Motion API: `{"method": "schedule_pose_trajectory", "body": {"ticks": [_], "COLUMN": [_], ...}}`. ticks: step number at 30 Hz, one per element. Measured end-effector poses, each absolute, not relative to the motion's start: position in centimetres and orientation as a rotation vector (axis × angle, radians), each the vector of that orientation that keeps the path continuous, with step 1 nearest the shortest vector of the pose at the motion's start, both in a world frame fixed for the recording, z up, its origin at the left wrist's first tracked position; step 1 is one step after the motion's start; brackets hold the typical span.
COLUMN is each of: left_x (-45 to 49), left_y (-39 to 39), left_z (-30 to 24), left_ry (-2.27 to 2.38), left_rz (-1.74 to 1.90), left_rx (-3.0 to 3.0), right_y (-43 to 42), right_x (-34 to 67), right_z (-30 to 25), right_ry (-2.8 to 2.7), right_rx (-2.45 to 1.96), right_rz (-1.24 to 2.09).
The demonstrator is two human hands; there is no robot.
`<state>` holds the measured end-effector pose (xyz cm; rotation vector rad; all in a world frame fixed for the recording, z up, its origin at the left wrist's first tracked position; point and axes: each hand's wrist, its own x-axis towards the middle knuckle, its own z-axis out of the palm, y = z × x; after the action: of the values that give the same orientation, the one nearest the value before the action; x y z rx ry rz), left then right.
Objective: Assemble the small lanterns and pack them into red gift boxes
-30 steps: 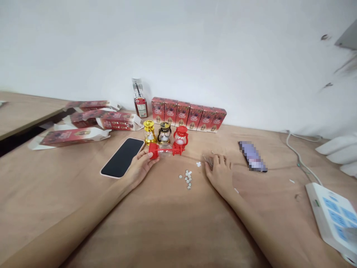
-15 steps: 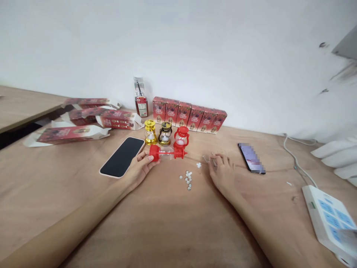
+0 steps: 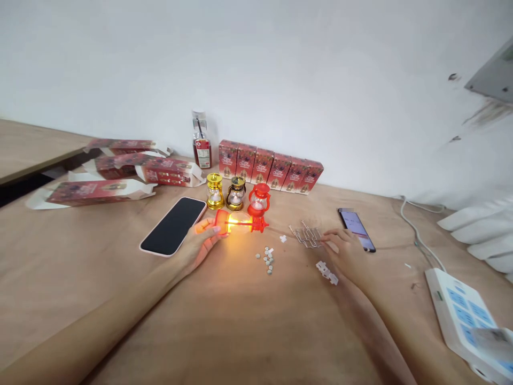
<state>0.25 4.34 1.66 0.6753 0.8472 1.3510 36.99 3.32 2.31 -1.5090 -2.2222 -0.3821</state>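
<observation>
My left hand (image 3: 198, 245) grips the base end of a red toy lantern (image 3: 239, 222) that lies on its side on the wooden table (image 3: 240, 321) and glows orange. My right hand (image 3: 345, 252) rests on the table, fingertips against a small heap of thin metal wire parts (image 3: 306, 235); its fingers are curled, and I cannot see whether they pinch one. Small white plastic bits (image 3: 327, 272) lie just by its wrist. Several button cell batteries (image 3: 267, 259) sit between the hands.
Gold (image 3: 215, 191), black (image 3: 235, 193) and red (image 3: 259, 198) lanterns stand behind the lit one. Red boxes (image 3: 269, 167) line the wall beside a bottle (image 3: 201, 140). Opened boxes (image 3: 120, 174) lie left. A dark phone (image 3: 173, 225), a lit phone (image 3: 356, 229) and a white power strip (image 3: 465, 315) lie nearby.
The lying red lantern has lit up in my left hand. My right hand slid right, uncovering the wire parts and the white bits. The view shifted slightly.
</observation>
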Motion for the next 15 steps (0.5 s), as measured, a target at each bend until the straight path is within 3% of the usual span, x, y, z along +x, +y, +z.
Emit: {"method": "schedule_pose_trajectory", "body": {"ticks": [15], "left_x": [0.3], "left_y": [4.3], "left_z": [1.8], "left_ry": [0.848], "left_rz": [1.354], "left_rx": [0.685], "right_y": [3.2], "right_x": [35.1], "right_z": [1.4], "right_ry": [-2.567], "right_rx": [-1.460], "right_rz": [-0.614]}}
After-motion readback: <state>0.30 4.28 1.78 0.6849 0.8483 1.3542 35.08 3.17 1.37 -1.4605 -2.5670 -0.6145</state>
